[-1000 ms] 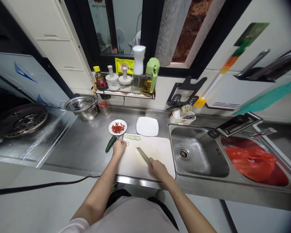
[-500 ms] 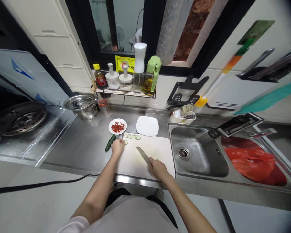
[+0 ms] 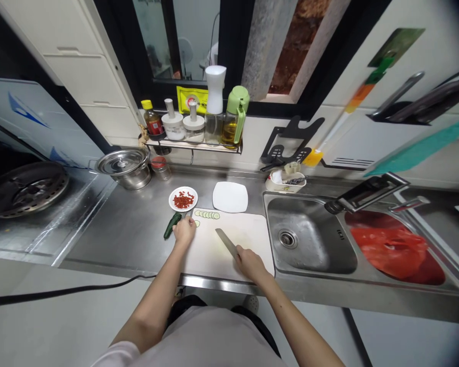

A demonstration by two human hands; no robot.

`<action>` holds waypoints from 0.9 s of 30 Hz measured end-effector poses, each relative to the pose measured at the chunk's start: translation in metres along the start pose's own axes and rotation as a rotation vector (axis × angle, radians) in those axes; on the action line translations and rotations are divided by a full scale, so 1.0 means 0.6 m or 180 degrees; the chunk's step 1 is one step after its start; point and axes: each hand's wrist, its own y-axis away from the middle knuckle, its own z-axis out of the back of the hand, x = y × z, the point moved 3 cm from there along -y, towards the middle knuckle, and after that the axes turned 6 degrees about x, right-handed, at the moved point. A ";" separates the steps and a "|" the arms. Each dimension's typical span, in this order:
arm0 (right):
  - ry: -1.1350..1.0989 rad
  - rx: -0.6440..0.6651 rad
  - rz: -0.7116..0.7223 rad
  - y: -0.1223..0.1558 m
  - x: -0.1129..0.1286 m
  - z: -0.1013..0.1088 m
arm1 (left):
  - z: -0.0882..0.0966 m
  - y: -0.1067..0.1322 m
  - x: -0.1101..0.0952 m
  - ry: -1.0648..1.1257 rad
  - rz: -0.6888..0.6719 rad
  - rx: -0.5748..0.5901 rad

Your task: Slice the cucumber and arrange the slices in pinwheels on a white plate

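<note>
Head view: left of centre in the frame, a loose cucumber slice (image 3: 198, 224) is set on the cutting board (image 3: 248, 229), just right of the nearer left hand (image 3: 184, 230), whose fingers are curled; whether anything is pinched cannot be told. The knife (image 3: 226, 240), its blade slanted toward the upper left, is gripped by the closed right hand (image 3: 249, 262), its handle mostly hidden.
</note>
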 end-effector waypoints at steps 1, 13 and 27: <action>-0.0010 -0.0022 -0.0012 0.001 -0.003 0.001 | 0.000 0.001 -0.004 0.0024 -0.0011 -0.0047; -0.0142 -0.0091 -0.0251 0.015 -0.043 0.003 | -0.047 -0.007 -0.116 -0.0140 -0.1076 0.0065; -0.0176 -0.0165 -0.0330 0.019 -0.054 -0.005 | -0.063 -0.019 -0.135 -0.0627 -0.1373 0.0068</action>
